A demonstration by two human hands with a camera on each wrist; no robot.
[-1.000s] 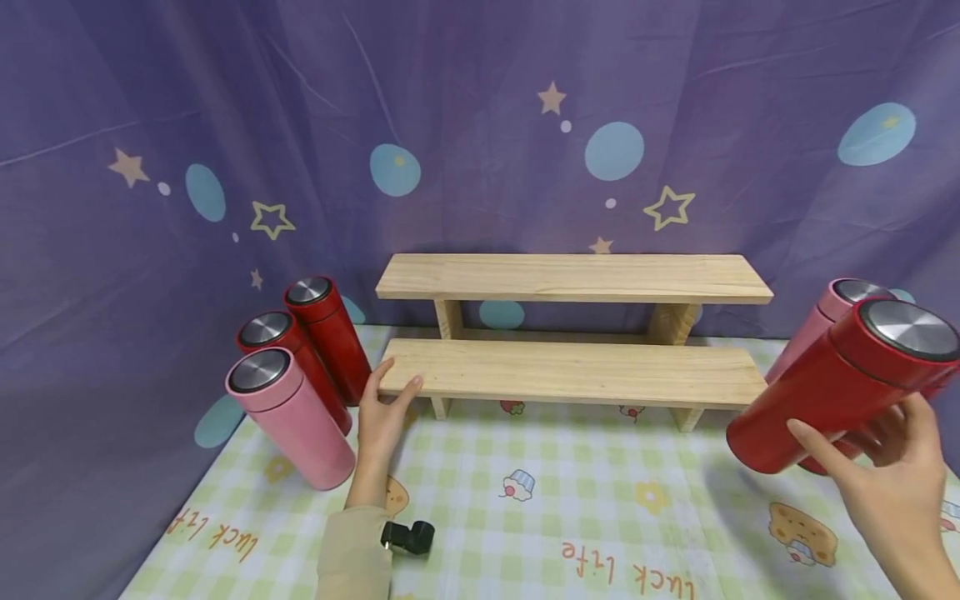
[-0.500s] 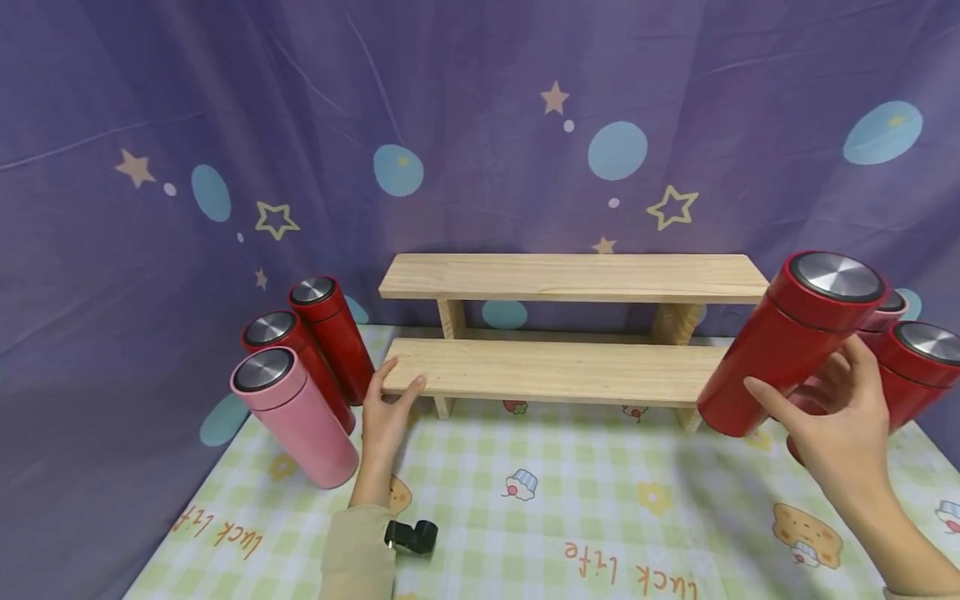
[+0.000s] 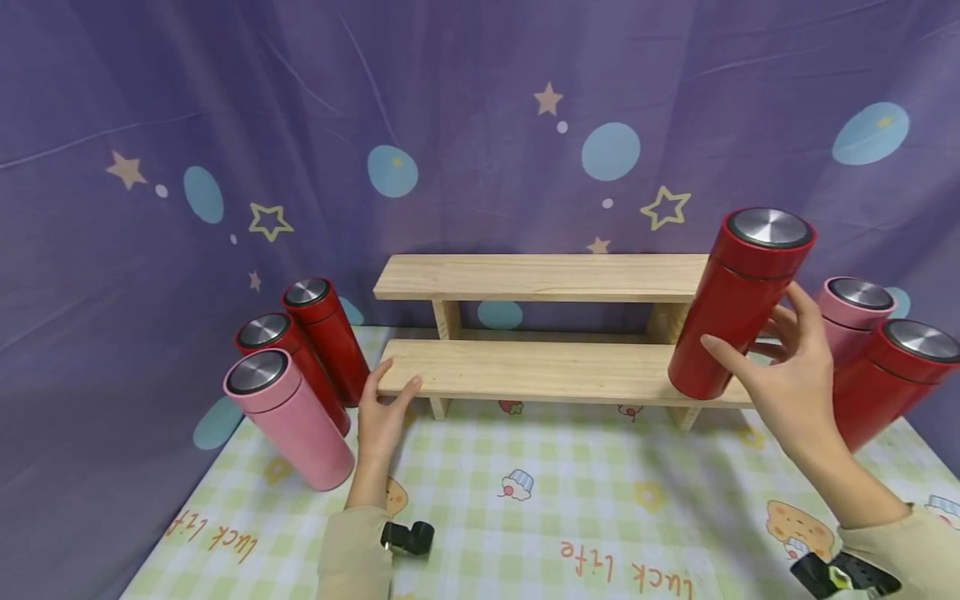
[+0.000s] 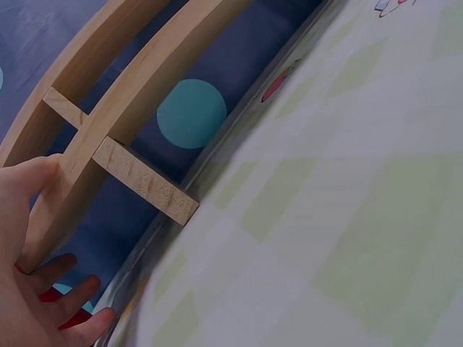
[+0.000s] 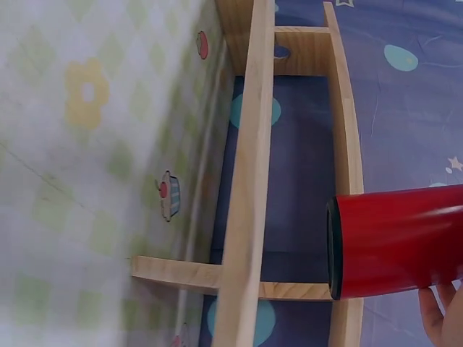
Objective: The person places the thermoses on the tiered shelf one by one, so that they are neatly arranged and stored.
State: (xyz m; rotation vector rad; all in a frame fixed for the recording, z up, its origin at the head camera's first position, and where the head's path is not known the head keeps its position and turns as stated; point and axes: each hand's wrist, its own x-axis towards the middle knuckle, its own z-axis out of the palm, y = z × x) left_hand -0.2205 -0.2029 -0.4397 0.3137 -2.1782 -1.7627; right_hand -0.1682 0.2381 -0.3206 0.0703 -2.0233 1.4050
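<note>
A red thermos point(image 3: 738, 304) with a steel lid is in my right hand point(image 3: 797, 387), thumb on its near side and fingers behind. It leans over the right end of the lower board of a two-step wooden shelf point(image 3: 540, 367). In the right wrist view, a gap shows between the thermos base point(image 5: 334, 249) and the lower board point(image 5: 249, 152). My left hand point(image 3: 381, 425) grips the lower board's left end, thumb at the front edge. In the left wrist view, the thumb point(image 4: 40, 173) lies against the wood and the other fingers spread past its end.
Left of the shelf stand a pink thermos point(image 3: 292, 421) and two red ones, one front point(image 3: 281, 333), one back point(image 3: 326, 333). At right are another pink thermos point(image 3: 847, 317) and a red one point(image 3: 892, 383). A purple curtain point(image 3: 480, 125) hangs behind the checkered tablecloth point(image 3: 570, 483).
My right hand has carried the red thermos left and upward, from beside the right-hand thermoses to over the lower board, and it is more upright. My left hand has stayed on the shelf.
</note>
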